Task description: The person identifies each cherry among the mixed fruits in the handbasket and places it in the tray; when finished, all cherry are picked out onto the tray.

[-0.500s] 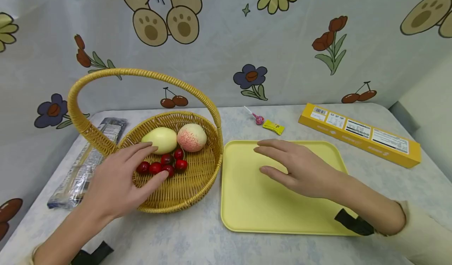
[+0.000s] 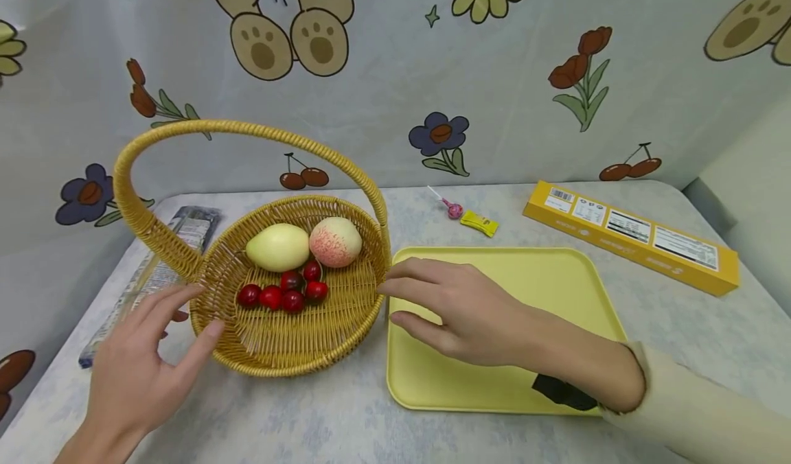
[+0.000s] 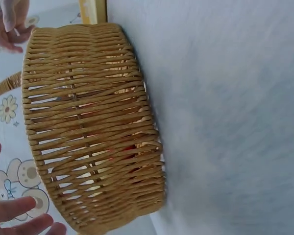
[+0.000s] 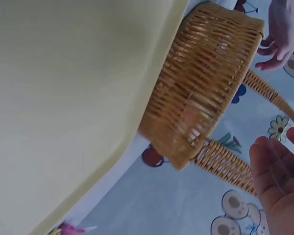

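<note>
Both hands (image 2: 132, 375) now flanking basket (image 2: 278, 340)

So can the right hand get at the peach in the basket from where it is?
Probably yes. The right hand is open beside the basket rim; the peach lies uncovered, and the handle arches well above it.

Lollipop (image 2: 453, 209) – candy (image 2: 478, 222) – yellow box (image 2: 630, 235)

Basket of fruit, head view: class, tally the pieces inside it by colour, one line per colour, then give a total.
Red cherries: 6
Pale yellow-green fruit: 1
Pink speckled peach: 1
Total in the basket: 8
</note>
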The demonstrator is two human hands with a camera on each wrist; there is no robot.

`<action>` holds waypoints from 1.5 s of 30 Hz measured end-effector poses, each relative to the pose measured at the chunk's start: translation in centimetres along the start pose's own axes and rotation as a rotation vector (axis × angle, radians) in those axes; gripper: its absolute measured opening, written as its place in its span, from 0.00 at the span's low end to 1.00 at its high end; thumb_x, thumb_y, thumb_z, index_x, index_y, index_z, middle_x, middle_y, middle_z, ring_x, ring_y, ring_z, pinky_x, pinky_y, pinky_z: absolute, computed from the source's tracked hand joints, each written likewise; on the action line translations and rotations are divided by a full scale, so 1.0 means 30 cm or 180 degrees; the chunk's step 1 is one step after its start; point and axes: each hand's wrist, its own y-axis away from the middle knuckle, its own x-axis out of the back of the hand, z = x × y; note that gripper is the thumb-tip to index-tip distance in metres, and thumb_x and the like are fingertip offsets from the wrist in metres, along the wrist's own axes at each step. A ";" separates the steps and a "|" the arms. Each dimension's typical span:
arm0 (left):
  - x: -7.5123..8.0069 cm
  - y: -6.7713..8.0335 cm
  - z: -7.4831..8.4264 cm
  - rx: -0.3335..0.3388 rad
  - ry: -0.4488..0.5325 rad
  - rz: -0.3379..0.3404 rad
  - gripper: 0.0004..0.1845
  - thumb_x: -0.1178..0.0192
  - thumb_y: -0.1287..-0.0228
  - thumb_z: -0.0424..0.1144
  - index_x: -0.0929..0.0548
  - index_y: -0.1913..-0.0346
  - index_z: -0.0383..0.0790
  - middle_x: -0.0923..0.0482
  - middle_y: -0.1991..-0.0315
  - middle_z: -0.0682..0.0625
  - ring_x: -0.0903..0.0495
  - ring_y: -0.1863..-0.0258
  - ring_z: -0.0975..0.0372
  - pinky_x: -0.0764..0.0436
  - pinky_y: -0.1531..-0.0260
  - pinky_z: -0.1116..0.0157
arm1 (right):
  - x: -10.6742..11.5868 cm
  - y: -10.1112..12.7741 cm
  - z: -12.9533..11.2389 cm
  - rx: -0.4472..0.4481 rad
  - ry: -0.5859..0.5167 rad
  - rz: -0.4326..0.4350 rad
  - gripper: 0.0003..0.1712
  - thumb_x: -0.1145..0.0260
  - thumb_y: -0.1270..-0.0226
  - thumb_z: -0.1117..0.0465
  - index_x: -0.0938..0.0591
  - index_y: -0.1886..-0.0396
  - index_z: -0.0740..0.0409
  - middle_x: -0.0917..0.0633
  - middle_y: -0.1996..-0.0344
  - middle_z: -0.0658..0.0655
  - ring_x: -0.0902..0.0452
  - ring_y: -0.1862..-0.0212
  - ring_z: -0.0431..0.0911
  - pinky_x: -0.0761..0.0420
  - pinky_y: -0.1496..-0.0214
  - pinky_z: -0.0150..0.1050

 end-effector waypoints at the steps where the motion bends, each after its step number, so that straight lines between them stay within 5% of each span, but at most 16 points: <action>1: 0.001 0.006 -0.004 0.0055 -0.0008 -0.0062 0.23 0.29 0.45 0.44 0.16 0.47 0.39 0.21 0.48 0.42 0.25 0.64 0.55 0.33 0.72 0.75 | -0.006 -0.017 -0.005 0.0008 -0.0001 -0.0039 0.16 0.33 0.32 0.60 0.18 0.46 0.57 0.19 0.49 0.51 0.22 0.49 0.41 0.18 0.51 0.35; 8: -0.003 0.049 -0.013 0.0386 0.0099 -0.0560 0.21 0.27 0.43 0.45 0.16 0.50 0.39 0.26 0.43 0.43 0.24 0.55 0.51 0.23 0.72 0.75 | -0.070 -0.132 -0.009 -0.0063 -0.0058 -0.0359 0.16 0.35 0.30 0.59 0.18 0.45 0.58 0.20 0.50 0.52 0.23 0.54 0.41 0.20 0.55 0.33; 17: -0.021 0.080 -0.024 0.0460 0.0005 -0.0695 0.25 0.22 0.51 0.48 0.14 0.52 0.38 0.30 0.39 0.41 0.27 0.51 0.47 0.22 0.66 0.48 | -0.174 -0.262 0.010 -0.0427 -0.0196 -0.0986 0.17 0.34 0.31 0.61 0.18 0.44 0.56 0.21 0.48 0.53 0.25 0.47 0.43 0.22 0.45 0.35; 23: -0.014 0.071 -0.045 0.0437 0.0136 -0.0745 0.26 0.20 0.54 0.48 0.13 0.53 0.38 0.31 0.38 0.40 0.31 0.44 0.43 0.25 0.65 0.45 | -0.224 -0.323 0.038 -0.0569 -0.0209 -0.1222 0.21 0.32 0.34 0.64 0.19 0.41 0.58 0.20 0.47 0.54 0.26 0.48 0.43 0.24 0.45 0.33; 31: -0.023 0.070 -0.060 0.0476 0.0427 -0.0648 0.20 0.19 0.57 0.41 0.13 0.59 0.42 0.31 0.38 0.45 0.31 0.43 0.46 0.26 0.59 0.66 | -0.264 -0.361 0.068 -0.0566 -0.0218 -0.1417 0.21 0.30 0.37 0.65 0.17 0.43 0.57 0.19 0.49 0.53 0.27 0.48 0.42 0.26 0.46 0.30; 35: -0.024 0.072 -0.063 0.0503 0.0439 -0.0685 0.20 0.19 0.56 0.42 0.14 0.60 0.42 0.32 0.38 0.44 0.33 0.42 0.44 0.22 0.57 0.55 | -0.277 -0.372 0.079 -0.0517 -0.0193 -0.1514 0.19 0.30 0.36 0.64 0.16 0.45 0.56 0.18 0.50 0.53 0.26 0.47 0.43 0.26 0.45 0.31; 38: -0.023 0.071 -0.065 0.0509 0.0419 -0.0703 0.20 0.19 0.57 0.42 0.14 0.60 0.42 0.32 0.38 0.43 0.33 0.42 0.44 0.20 0.58 0.56 | -0.283 -0.382 0.084 -0.0510 -0.0158 -0.1619 0.19 0.31 0.36 0.64 0.16 0.45 0.55 0.18 0.50 0.52 0.25 0.47 0.42 0.26 0.44 0.32; 42: -0.022 0.069 -0.068 0.0471 0.0449 -0.0680 0.19 0.19 0.58 0.42 0.14 0.61 0.44 0.31 0.39 0.44 0.32 0.43 0.46 0.29 0.63 0.81 | -0.293 -0.390 0.088 -0.0534 -0.0056 -0.1738 0.19 0.31 0.36 0.64 0.16 0.44 0.54 0.17 0.51 0.51 0.25 0.50 0.41 0.25 0.47 0.32; 45: -0.023 0.068 -0.068 0.0464 0.0518 -0.0681 0.19 0.19 0.57 0.41 0.14 0.61 0.44 0.32 0.39 0.45 0.32 0.43 0.46 0.32 0.62 0.86 | -0.302 -0.393 0.091 -0.0560 -0.0017 -0.1793 0.19 0.31 0.36 0.64 0.16 0.45 0.54 0.17 0.52 0.50 0.25 0.53 0.40 0.25 0.49 0.31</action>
